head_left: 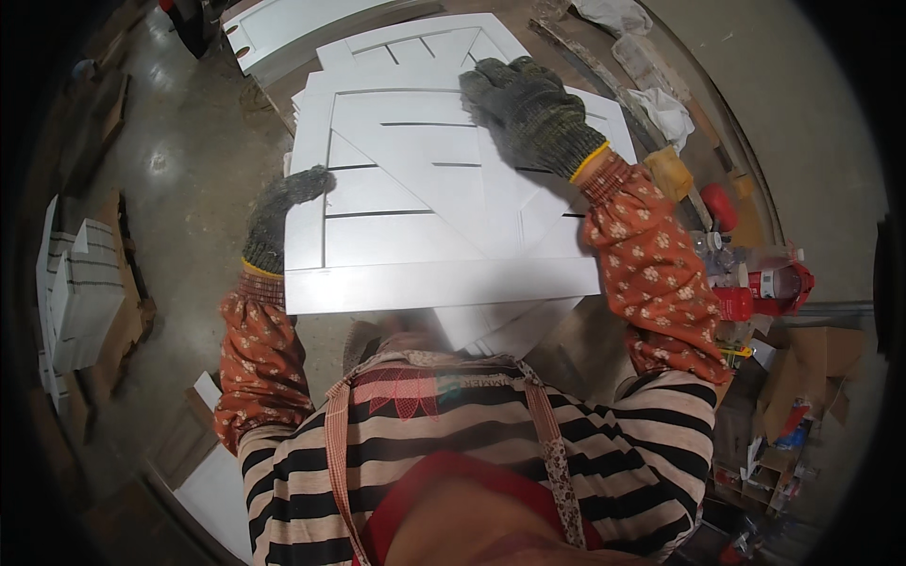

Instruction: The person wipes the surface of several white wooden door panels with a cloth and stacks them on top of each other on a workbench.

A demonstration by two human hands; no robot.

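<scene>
A white slatted panel (406, 278) with a framed border, a diagonal line and several dark slots lies in front of me on a stack of similar panels. My left hand (272, 222), in a dark grey knit glove with a yellow cuff, is closed around the panel's left edge. Its thumb rests on the top face, while the other fingers are hidden beneath. Over the far right part of the same panel, my right hand (533, 111) lies palm down in a matching glove, fingers stretched out across the surface. Another white panel (444, 42) shows beyond its far edge.
Striped white panels (87, 292) stand on cardboard at the left. A long white board (293, 28) lies at the far left. Clear plastic wrap (642, 61), a red bottle (731, 304) and a brown cardboard box (816, 363) are on the right.
</scene>
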